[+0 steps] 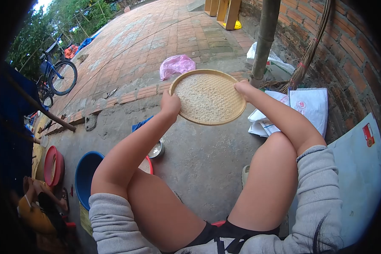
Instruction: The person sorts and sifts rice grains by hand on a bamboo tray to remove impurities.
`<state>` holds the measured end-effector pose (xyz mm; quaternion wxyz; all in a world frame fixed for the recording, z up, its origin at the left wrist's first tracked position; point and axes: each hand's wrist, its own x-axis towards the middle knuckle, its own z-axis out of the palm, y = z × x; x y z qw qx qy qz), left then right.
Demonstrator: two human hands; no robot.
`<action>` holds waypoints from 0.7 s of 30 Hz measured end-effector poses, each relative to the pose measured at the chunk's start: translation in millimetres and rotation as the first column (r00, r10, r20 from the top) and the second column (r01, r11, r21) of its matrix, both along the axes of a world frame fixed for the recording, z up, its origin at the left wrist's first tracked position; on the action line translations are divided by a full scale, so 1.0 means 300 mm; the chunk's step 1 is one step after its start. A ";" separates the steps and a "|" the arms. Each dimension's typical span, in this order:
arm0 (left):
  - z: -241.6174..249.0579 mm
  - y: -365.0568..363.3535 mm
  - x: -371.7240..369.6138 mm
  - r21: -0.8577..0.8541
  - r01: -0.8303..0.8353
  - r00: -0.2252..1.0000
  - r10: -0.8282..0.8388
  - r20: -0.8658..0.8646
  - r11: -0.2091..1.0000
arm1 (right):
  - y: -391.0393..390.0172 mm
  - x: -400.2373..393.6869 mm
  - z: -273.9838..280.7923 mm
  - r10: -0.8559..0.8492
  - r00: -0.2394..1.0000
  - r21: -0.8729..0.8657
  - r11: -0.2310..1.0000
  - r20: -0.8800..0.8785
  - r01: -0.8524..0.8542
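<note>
A round woven winnowing tray point(226, 82) is held out in front of me, above the concrete floor. Pale grains that look like rice point(201, 99) are spread over it, thicker on the left and near side, while bare weave shows toward the upper right. My left hand point(171, 104) is closed around the left rim. On the opposite side, my right hand point(243, 89) grips the rim, its fingers partly hidden beneath. Below my left forearm stand a metal pot point(157, 150) with some pale contents and a red basin point(147, 166), mostly covered by my leg.
A blue tub point(86, 175) and red basins point(54, 166) stand at left, near another seated person point(40, 207). White sacks point(309, 108) lie at right beside a bamboo post point(265, 42) and brick wall. Beyond the tray is a pink plastic bag point(177, 65); a bicycle point(61, 77) stands farther left.
</note>
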<state>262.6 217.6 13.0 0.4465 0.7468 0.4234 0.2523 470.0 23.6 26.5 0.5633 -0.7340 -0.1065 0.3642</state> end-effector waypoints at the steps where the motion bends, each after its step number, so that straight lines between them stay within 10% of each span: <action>1: 0.005 -0.020 -0.003 -0.022 -0.008 1.000 0.009 0.011 1.000 | -0.009 -0.003 0.008 -0.023 1.000 -0.043 0.999 0.008 0.023; 7: 0.114 0.142 -0.123 -0.304 0.128 0.988 -0.094 0.123 0.944 | 0.004 -0.167 0.104 0.239 0.952 0.053 0.966 0.191 -0.253; 16: 0.092 0.016 -0.087 -0.255 0.123 0.984 -0.085 0.153 0.959 | 0.000 -0.065 0.056 0.005 0.954 0.047 0.999 0.301 -0.020; 18: 0.103 0.000 -0.097 -0.202 0.131 0.979 -0.094 0.182 0.971 | -0.015 -0.089 0.076 0.190 0.458 -0.216 0.976 0.869 0.004; 21: 0.097 -0.004 -0.110 -0.271 0.152 0.975 -0.100 0.198 0.951 | -0.009 -0.104 0.096 0.351 0.175 -0.330 0.934 0.920 -0.141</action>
